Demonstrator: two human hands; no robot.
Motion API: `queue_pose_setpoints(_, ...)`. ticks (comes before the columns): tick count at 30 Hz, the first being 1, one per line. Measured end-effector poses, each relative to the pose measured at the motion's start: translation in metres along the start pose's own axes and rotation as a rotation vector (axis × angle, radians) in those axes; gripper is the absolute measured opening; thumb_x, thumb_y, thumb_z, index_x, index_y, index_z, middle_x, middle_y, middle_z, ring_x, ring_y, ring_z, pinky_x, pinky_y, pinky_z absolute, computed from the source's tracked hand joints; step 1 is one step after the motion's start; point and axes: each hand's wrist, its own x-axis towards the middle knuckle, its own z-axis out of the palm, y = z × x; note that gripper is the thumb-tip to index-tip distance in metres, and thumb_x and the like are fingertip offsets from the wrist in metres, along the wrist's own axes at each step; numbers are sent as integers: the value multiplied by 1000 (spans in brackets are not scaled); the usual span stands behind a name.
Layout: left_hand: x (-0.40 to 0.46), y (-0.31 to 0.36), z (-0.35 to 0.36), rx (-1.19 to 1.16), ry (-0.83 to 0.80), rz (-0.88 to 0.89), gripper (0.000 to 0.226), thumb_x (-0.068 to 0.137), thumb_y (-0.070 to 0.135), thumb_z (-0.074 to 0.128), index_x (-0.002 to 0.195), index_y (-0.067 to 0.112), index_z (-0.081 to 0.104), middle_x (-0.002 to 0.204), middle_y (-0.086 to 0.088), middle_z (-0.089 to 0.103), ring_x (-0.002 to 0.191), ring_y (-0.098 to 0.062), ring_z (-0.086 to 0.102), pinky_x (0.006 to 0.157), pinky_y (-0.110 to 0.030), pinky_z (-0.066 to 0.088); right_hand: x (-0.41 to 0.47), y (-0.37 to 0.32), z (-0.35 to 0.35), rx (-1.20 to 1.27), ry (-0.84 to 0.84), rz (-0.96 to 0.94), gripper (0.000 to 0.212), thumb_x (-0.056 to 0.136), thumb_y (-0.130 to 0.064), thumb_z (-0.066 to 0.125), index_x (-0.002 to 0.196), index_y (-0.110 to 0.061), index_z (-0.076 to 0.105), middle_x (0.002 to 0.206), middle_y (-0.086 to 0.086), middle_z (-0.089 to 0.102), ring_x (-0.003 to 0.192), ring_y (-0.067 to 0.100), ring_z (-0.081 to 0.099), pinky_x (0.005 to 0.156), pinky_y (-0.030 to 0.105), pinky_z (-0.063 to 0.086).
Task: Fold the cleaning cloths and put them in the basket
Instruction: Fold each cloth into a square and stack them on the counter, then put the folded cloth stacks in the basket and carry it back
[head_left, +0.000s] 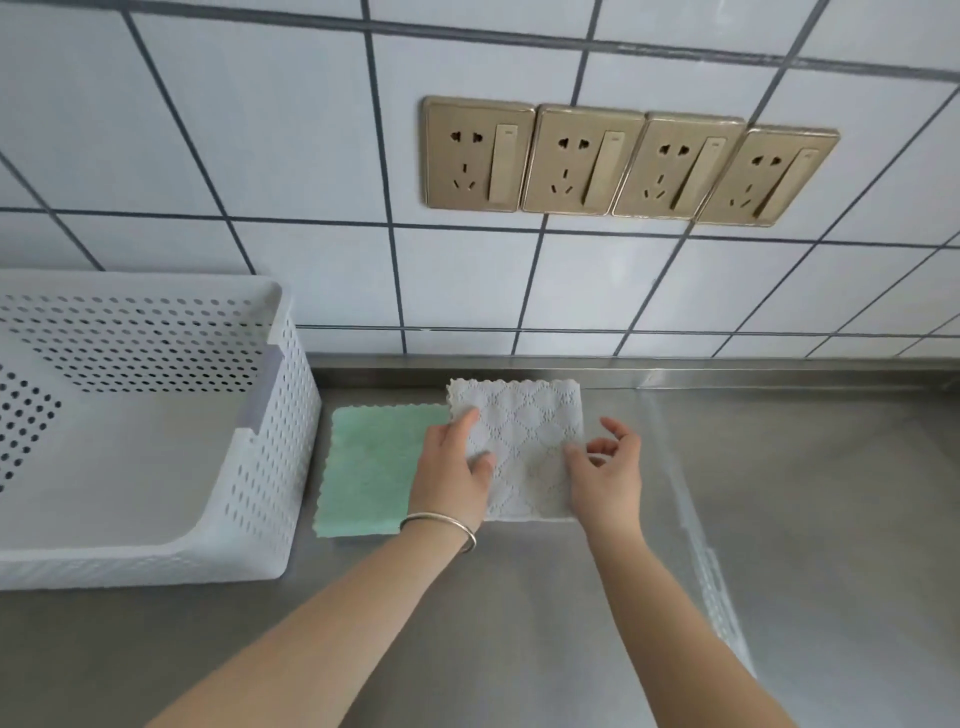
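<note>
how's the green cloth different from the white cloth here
The green cloth is plain; the white cloth has a diamond pattern. No hand touches the green cloth; the left hand and right hand rest on the white one. Both lie flat on the steel counter and have scalloped edges.

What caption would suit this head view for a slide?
Both hands, left and right, on a white cloth beside a green cloth; white basket waits.

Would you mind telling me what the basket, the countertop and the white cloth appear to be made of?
Basket: likely matte white moulded plastic, with punched holes. Countertop: apparently brushed stainless steel, grey with soft reflections. White cloth: seemingly soft microfibre, with embossed pattern and scalloped edges.
</note>
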Motion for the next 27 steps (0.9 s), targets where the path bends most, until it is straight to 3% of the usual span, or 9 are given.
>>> queue_pose_setpoints(3, 20, 3, 19, 78, -84, -53, 50, 93, 19, 48, 141, 24, 33, 137, -7, 34, 109, -23, 51, 90, -22, 35, 22, 13, 0, -40, 21, 40, 46, 89, -13, 56, 131, -19, 38, 86, -10, 45, 68, 2, 50, 54, 16, 39)
queue_pose_setpoints(8, 38, -5, 39, 132, -118, -98, 51, 92, 16, 49, 141, 21, 34, 137, -9, 34, 118, -23, 45, 94, -23, 32, 36, 37, 5, -139, 50, 52, 46, 88, -12, 58, 130, -13, 40, 89, -4, 48, 79, 14, 53, 68, 25, 40)
queue_pose_setpoints(14, 40, -14, 56, 244, -71, -106, 55, 90, 22, 50, 141, 20, 31, 135, -11, 34, 128, -28, 29, 104, -31, 28, 43, 46, 9, -351, 48, -18, 42, 89, -8, 53, 129, -9, 41, 120, 6, 46, 97, 23, 53, 79, 33, 42)
queue_pose_setpoints(17, 41, -15, 62, 186, -79, -132, 67, 88, 32, 54, 145, 20, 21, 150, -13, 15, 140, -27, 15, 114, -33, 17, 50, 43, 14, -493, -2, 61, 48, 92, -25, 49, 135, -7, 37, 133, 10, 41, 120, 29, 44, 100, 39, 36)
queue_pose_setpoints(19, 43, -14, 66, 91, -90, -177, 73, 87, 34, 56, 146, 22, 15, 154, -12, 8, 143, -25, 14, 115, -33, 16, 58, 41, 16, -497, -88, 203, 58, 93, -42, 43, 137, -5, 36, 137, 12, 40, 125, 30, 40, 104, 40, 32)
queue_pose_setpoints(23, 44, -16, 70, -11, -106, -281, 79, 87, 36, 55, 147, 28, 6, 152, -13, 19, 139, -27, 26, 113, -35, 22, 70, 41, 19, -540, -205, 351, 80, 87, -65, 29, 136, -3, 41, 137, 17, 45, 127, 34, 41, 107, 43, 33)
queue_pose_setpoints(27, 46, -13, 70, -30, -159, -319, 78, 88, 37, 53, 146, 31, 1, 151, -13, 19, 137, -28, 28, 112, -35, 23, 77, 36, 16, -524, -294, 418, 82, 88, -68, 20, 134, -4, 46, 138, 17, 47, 128, 33, 43, 107, 42, 33)
